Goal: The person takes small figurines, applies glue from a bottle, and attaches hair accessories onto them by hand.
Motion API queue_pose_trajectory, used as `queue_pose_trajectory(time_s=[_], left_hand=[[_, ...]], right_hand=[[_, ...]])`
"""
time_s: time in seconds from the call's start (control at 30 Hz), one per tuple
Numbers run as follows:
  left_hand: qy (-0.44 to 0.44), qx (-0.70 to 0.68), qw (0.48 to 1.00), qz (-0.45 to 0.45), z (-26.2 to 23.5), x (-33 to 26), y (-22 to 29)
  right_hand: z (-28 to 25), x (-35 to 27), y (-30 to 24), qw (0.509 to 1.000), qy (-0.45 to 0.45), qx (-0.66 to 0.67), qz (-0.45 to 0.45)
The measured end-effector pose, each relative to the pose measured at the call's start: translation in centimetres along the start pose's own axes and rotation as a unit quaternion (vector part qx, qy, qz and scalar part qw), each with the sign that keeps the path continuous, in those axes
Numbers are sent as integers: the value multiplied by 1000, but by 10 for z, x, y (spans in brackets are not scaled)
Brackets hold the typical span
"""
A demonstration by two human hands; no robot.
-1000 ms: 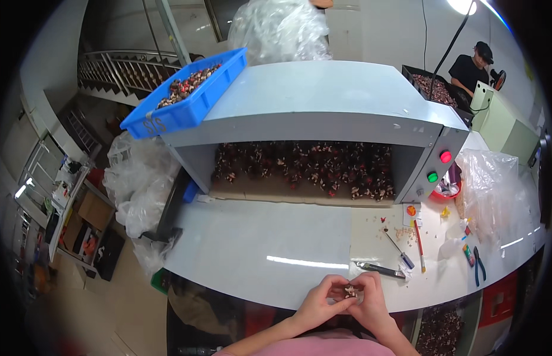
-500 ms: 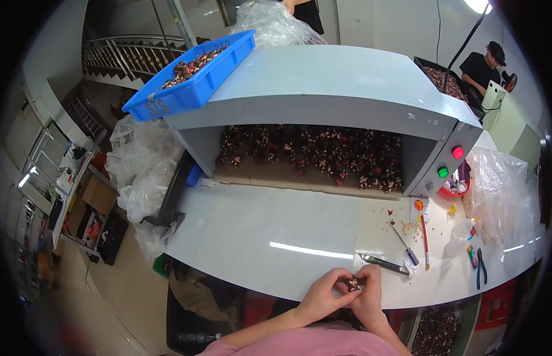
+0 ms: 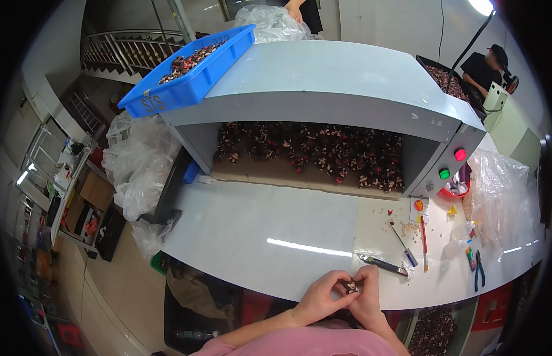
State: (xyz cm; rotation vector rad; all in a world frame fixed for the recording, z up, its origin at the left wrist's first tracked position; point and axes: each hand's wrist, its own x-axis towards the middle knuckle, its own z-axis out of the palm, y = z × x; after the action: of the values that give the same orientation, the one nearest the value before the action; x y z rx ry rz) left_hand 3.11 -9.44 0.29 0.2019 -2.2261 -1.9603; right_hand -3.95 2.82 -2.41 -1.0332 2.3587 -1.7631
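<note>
Close to the table's front edge, my left hand and my right hand meet around one small dark-brown piece with pale and reddish spots. Fingertips of both hands pinch it from either side; its exact kind is too small to make out. Just beyond my hands lies a black-handled craft knife. A screwdriver and a thin red brush rest to the right of it. Many similar dark pieces fill the cardboard-floored opening of the grey box-shaped machine.
On the machine's top left sits a blue tray of pieces. Pliers, a white bottle and a clear plastic bag lie at right. A red and a green button mark the machine's side. A co-worker is at far right.
My hands keep their pinch on the small piece, which is turned slightly. The view has shifted a little. Behind the machine, another person's hand has come further into sight by the plastic.
</note>
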Motion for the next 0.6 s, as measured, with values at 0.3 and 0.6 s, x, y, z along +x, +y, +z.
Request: queue_pose_trajectory(time_s=[0.3, 0.6], left_hand=[[-3, 10, 1000, 2, 0, -3, -1], [-4, 12, 1000, 13, -1, -4, -1]], right_hand=[[0, 0, -3, 1000, -7, 5, -16], [1, -3, 0, 1000, -13, 15, -18]])
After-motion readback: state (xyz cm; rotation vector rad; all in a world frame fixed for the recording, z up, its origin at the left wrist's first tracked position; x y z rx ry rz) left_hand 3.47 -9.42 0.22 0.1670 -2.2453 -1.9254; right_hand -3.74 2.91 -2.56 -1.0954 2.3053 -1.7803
